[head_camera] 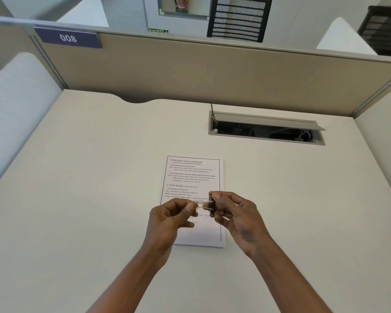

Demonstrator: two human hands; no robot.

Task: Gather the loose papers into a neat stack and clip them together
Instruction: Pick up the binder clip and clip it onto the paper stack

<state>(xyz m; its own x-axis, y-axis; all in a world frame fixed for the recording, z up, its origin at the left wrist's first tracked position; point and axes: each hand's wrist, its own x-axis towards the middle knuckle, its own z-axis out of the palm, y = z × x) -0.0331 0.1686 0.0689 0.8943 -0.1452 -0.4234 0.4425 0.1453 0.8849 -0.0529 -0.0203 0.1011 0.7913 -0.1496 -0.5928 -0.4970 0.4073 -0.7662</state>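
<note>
Both hands grip the binder clip (209,204) between their fingers (190,207) above the paper stack (191,177); best squeeze its wire handles wide before sliding on

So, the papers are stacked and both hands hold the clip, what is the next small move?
Probably squeeze the wire handles to open the binder clip, then lower it to an edge of the paper stack, which lies squared on the desk, unclipped.

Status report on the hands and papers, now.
Both hands on binder clip: left hand pinches wire handles, right hand grips black body. Papers stacked on desk, unclipped. Nothing obstructing.
</note>
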